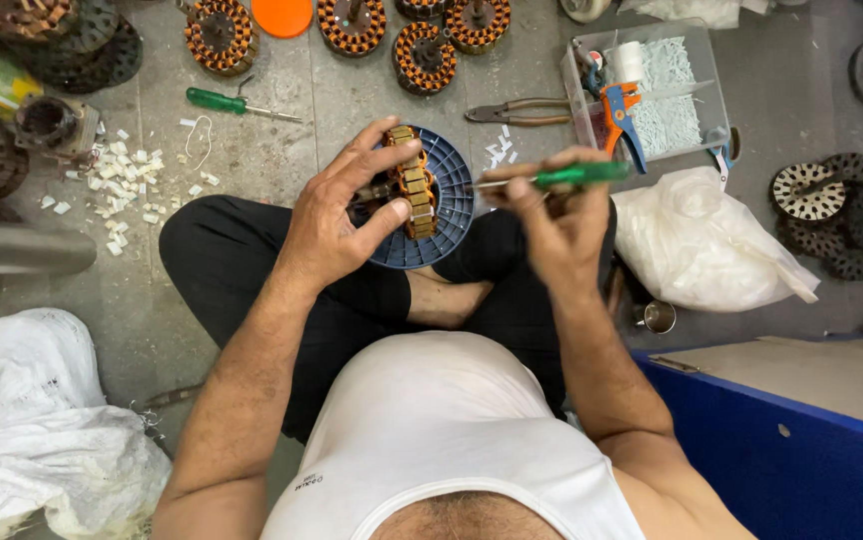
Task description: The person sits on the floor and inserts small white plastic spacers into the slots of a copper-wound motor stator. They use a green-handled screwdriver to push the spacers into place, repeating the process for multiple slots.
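Mid-rework on the copper-wound stator point(414, 182): it sits on the blue round plate point(452, 215) over the lap, left hand point(337, 215) fingers curled around both, right hand point(557, 215) fist-tight on green-handled screwdriver point(577, 176), tip at plate's right edge; next likely needs steady prying.

Copper-wound stators point(352, 25) are lying along the top edge beside an orange lid point(283, 15). A spare green screwdriver point(237, 104) and white scraps point(122, 180) are sitting upper left, pliers point(517, 112) and a clear parts tray point(652, 90) upper right, white bags point(702, 245) at mid-right.
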